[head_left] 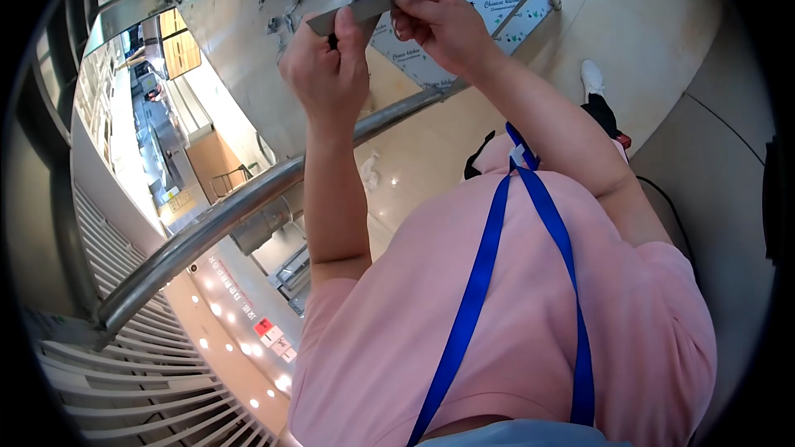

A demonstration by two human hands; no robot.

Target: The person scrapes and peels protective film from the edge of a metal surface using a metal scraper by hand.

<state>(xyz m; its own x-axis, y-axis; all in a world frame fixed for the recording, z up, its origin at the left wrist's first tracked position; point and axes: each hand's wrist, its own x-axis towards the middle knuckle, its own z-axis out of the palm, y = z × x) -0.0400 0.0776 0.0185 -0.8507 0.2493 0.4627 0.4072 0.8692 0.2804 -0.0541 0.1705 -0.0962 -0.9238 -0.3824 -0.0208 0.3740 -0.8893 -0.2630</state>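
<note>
The strip (371,8) reaches from left hand (331,70) to right hand (439,26), the rail (232,209) (slanting across) nearer the torso (526,298).

Brightly lit with glare on the metal rail (224,209), fisheye curvature, black corners, and soft distant background.

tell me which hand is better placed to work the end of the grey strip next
Right, probably: the right hand has its fingertips closed at one end of the grey strip, while the left hand grips further along, looking better suited to steadying.
</note>
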